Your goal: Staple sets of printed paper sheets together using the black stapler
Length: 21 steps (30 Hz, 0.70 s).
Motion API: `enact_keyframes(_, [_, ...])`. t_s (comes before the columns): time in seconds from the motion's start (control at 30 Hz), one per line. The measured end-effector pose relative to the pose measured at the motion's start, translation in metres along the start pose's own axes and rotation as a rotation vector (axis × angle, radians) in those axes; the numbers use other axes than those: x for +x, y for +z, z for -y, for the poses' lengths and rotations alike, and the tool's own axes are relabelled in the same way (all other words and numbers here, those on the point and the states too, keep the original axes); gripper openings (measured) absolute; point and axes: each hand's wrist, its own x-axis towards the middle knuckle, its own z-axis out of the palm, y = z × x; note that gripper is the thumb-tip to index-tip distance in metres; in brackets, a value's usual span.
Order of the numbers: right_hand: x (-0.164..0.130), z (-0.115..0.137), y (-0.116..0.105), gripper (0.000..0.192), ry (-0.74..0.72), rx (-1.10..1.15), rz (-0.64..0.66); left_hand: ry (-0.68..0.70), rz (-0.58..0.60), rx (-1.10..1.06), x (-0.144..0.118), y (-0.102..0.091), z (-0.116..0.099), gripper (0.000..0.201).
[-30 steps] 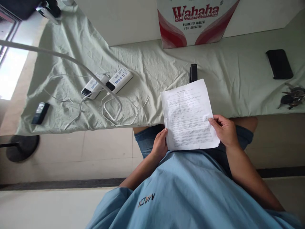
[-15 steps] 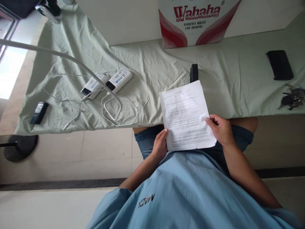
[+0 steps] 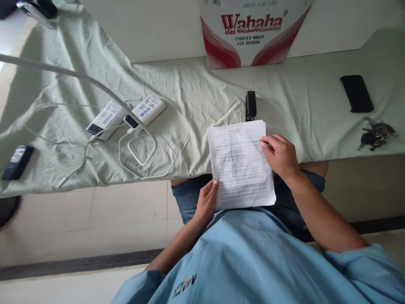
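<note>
A small stack of printed paper sheets is over the table's front edge and my lap. My left hand grips its lower left edge, with the thumb on top and the other fingers hidden underneath. At the upper right edge of the sheets, my right hand has its fingers curled, the thumb and forefinger pinched at the paper's edge. Just beyond the top of the stack lies a black stapler, its near end close to the paper.
On the green cloth lie two white power banks with white cables, a small black device, a black phone-like slab and a bunch of keys. A Wahaha carton stands behind. A white curved arm crosses the left side.
My right hand has moved up along the right edge of the paper, toward its upper corner. The sheets have straightened and sit a little lower. The whole view has shifted slightly.
</note>
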Motion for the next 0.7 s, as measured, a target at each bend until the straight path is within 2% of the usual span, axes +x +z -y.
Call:
enact_keyframes(0.13, [0.039, 0.011, 0.022, 0.034, -0.102, -0.062, 0.042, -0.010, -0.010, -0.001, 0.002, 0.000, -0.001, 0.060])
enact_keyframes(0.3, [0.069, 0.018, 0.040, 0.044, -0.120, -0.156, 0.278, -0.031, -0.034, 0.027, 0.001, -0.001, -0.003, 0.059])
enact_keyframes(0.47, [0.079, 0.019, 0.044, 0.035, -0.104, -0.288, 0.405, -0.029, -0.071, 0.064, 0.001, -0.005, -0.002, 0.062])
enact_keyframes(0.7, [0.079, 0.016, 0.044, 0.036, -0.050, -0.303, 0.408, 0.007, -0.086, 0.067, 0.002, -0.010, 0.006, 0.062])
